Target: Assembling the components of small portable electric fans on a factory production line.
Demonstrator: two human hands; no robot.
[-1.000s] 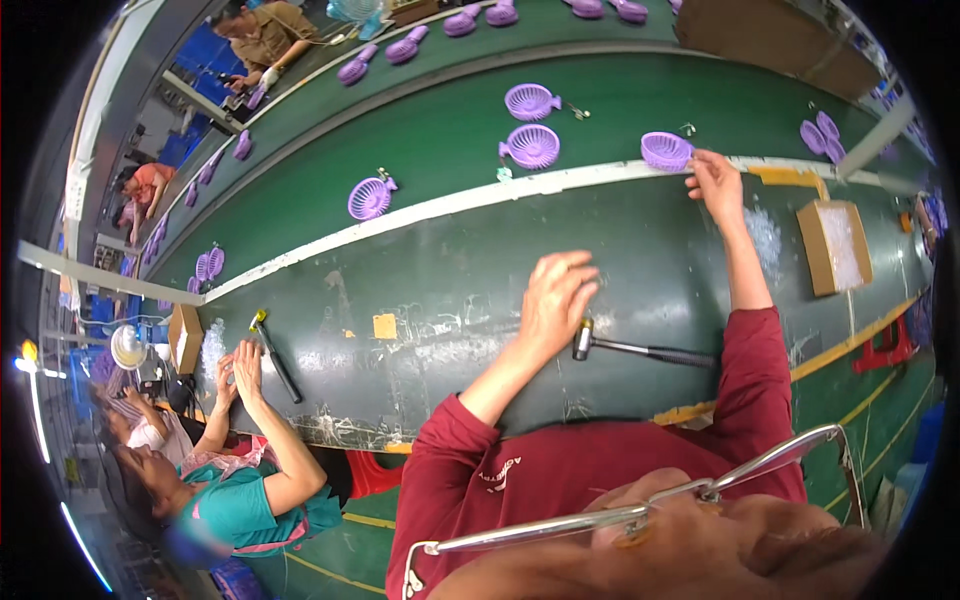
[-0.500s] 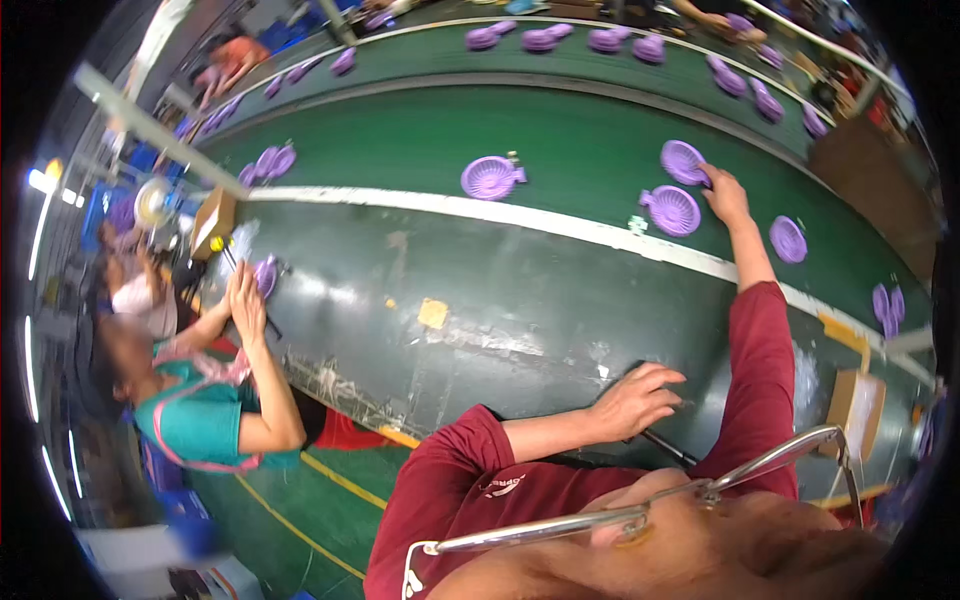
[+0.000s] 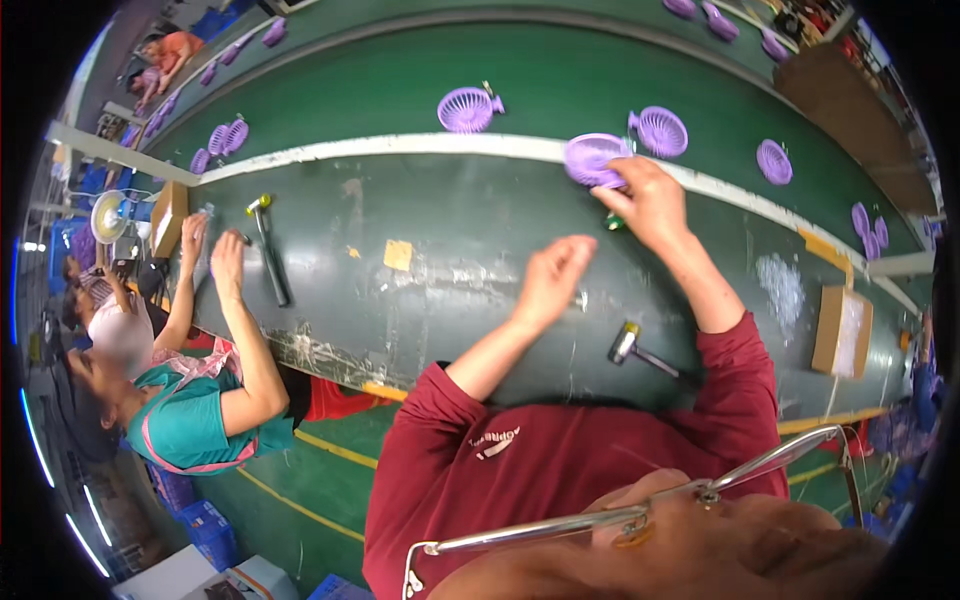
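Observation:
My right hand [image 3: 655, 205] is closed on the rim of a purple fan housing [image 3: 597, 160], a round slatted piece, held up over the belt's white edge strip. A small green part [image 3: 614, 221] shows just below that hand. My left hand [image 3: 555, 283] is over the dark worktable, apart from the housing. Its fingers are bent together, and I cannot make out what, if anything, they hold. A small mallet [image 3: 628, 343] with a yellow-green and metal head lies on the table in front of me, its dark handle pointing toward my right arm.
Several other purple housings [image 3: 660, 131] lie on the green conveyor belt [image 3: 560, 95]. An open carton [image 3: 842, 332] and clear plastic scraps [image 3: 782, 290] are at the right. Another mallet [image 3: 268, 250] lies by a co-worker in a teal shirt [image 3: 195, 410] at the left.
My right hand has drawn a purple housing from the belt toward me and left. My left hand has lifted forward and left, uncovering the mallet. The co-worker's hands have left their mallet and housing.

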